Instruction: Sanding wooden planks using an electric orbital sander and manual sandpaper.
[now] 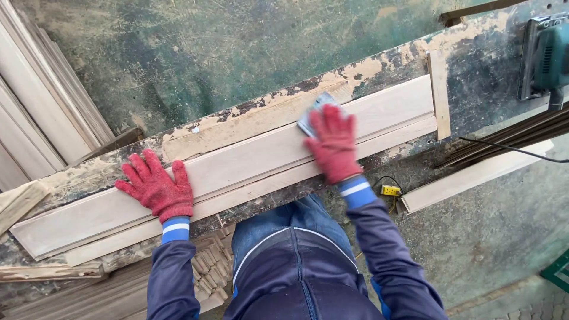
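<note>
- The left hand [157, 188], in a fuzzy red knitted glove, is lying flat with its fingers spread on the left part of a long pale wooden board [237, 163]; it is pressing on the wood and gripping nothing.
- The right hand [333, 144], in a matching red glove, is pressing down on a small grey sheet of sandpaper [312, 114], its fingers covering most of the sheet against the board's upper edge.
- The two hands are sitting well apart along the board.
- The board is lying slantwise across a worn workbench [474, 65]; it is smooth, light and profiled, with a raised flat band and a lower step running along its near edge.
- The bench top is showing dark, scuffed paint flaking over bare wood, and a short upright wooden stop [439, 95] is touching the board's right end.
- A green power sander [548, 56] is resting at the bench's far right, its black cable [510, 149] trailing down.
- More pale mouldings [35, 112] are leaning at the left.
- A small yellow plug block [390, 190] is lying on the dusty floor below.
</note>
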